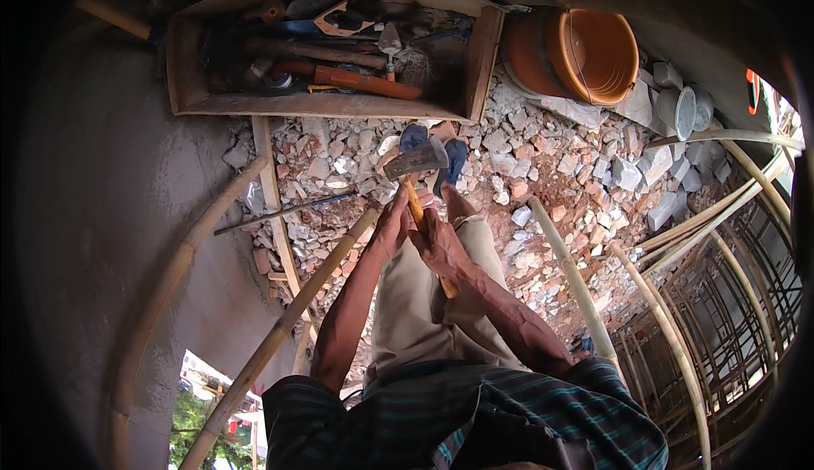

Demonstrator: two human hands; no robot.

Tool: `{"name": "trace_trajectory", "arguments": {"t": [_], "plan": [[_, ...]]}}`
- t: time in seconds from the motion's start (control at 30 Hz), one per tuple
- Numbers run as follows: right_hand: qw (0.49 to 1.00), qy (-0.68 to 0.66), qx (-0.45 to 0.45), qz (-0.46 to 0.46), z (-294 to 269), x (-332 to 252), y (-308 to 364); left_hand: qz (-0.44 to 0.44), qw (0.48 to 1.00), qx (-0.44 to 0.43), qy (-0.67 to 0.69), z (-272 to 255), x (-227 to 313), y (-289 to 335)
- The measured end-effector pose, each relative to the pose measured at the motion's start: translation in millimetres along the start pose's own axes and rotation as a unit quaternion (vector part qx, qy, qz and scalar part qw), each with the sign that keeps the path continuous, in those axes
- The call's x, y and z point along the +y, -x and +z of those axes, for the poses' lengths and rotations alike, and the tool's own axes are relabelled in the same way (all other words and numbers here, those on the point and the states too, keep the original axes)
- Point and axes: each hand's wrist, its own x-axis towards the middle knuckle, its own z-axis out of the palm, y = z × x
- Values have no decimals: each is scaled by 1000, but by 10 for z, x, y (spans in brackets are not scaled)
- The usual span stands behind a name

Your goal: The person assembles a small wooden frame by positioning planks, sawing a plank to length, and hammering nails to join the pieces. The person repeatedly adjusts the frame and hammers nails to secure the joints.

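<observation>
In front of my lap I hold a hatchet with a broad grey metal head and a light wooden handle. The head points away from me, above my shoes. My left hand is closed against the handle just below the head, its fingers partly hidden. Further down, my right hand wraps round the handle, and the butt end sticks out below that wrist. The two hands sit close together.
A wooden box of hand tools stands ahead, with orange buckets to its right. Broken brick rubble covers the ground. Bamboo poles slant up on both sides. A plastered wall stands left; grey stone blocks lie right.
</observation>
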Motion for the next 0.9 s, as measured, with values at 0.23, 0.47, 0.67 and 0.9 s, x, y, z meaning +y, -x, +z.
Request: {"name": "trace_trajectory", "arguments": {"t": [0.23, 0.47, 0.67, 0.9], "plan": [[948, 71, -274, -145, -22, 51, -266, 27, 973, 174, 151, 129, -25, 541], [963, -35, -225, -141, -611, -350, -1535, 235, 893, 287, 255, -590, -12, 898], [958, 142, -127, -215, -195, -844, -3296, 254, 844, 411, -234, -1552, -186, 682], [903, 295, -23, -311, 977, -1168, -5099, 254, 763, 430, -411, -2188, 480, 991]]}}
